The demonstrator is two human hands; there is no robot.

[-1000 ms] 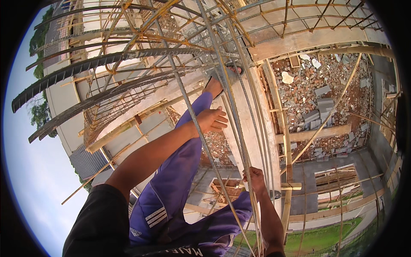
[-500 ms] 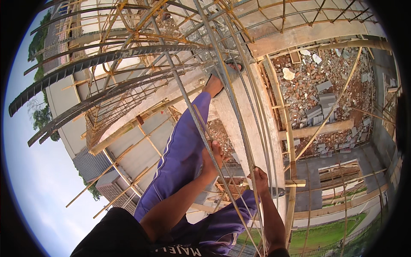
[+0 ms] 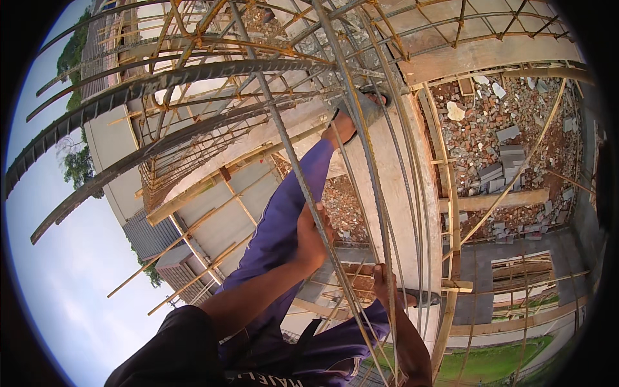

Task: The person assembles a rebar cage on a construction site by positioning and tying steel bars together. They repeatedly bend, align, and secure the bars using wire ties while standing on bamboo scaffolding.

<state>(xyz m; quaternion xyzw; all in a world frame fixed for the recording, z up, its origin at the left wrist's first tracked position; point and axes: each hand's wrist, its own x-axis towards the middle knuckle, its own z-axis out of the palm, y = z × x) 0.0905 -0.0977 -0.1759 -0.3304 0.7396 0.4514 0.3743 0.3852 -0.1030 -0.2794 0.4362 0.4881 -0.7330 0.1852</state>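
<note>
My left hand [image 3: 314, 233] is closed round a long steel rebar [image 3: 282, 132] that slants from the upper left down toward my body. To its right, my right hand [image 3: 385, 284] has its fingers wrapped round a second ribbed rebar [image 3: 366, 145], lower along its length. Both bars run up into a cage of rusty tied rebar [image 3: 193, 42] at the top. My legs in purple trousers [image 3: 274, 235] straddle below the bars, and one sandalled foot [image 3: 345, 124] stands on the pale concrete beam [image 3: 380, 174]. The palm sides of both hands are hidden.
Thick rebar ends [image 3: 84, 126] jut out to the left. Timber formwork [image 3: 449, 187] edges the beam. Far below on the right lie brick rubble [image 3: 477, 129] and grey blocks; a thin diagonal pole [image 3: 516, 184] crosses above them. Bamboo poles [image 3: 193, 232] stick out at left.
The view has shifted, so the surroundings sit farther right. Against them, both hands are a little farther left and closer to my body, still closed on the bars.
</note>
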